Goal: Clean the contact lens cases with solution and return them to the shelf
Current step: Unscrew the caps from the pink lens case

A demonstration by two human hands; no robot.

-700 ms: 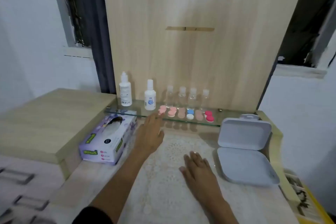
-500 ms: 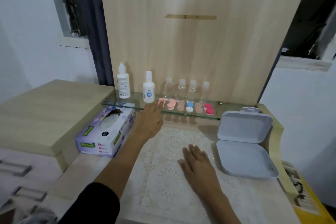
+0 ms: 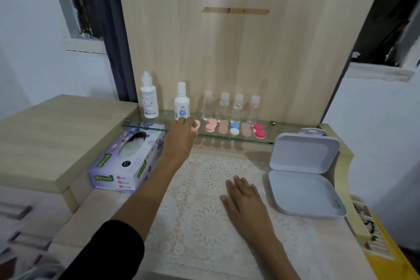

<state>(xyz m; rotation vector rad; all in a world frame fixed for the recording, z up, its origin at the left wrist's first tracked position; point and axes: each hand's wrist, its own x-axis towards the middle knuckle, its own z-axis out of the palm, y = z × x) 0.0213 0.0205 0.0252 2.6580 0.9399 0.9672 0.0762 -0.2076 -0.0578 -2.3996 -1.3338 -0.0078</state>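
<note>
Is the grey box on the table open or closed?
Open. The pale grey plastic hinged box has its lid tilted up behind the flat base.

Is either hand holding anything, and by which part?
Right hand rests flat, empty. Left hand reaches the leftmost pink lens case at its left side; a grip cannot be told.

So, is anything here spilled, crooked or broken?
Nothing stands out. The white bottles stand upright, the coloured lens cases sit in a row on the glass shelf, and the grey plastic box simply lies open.
</note>
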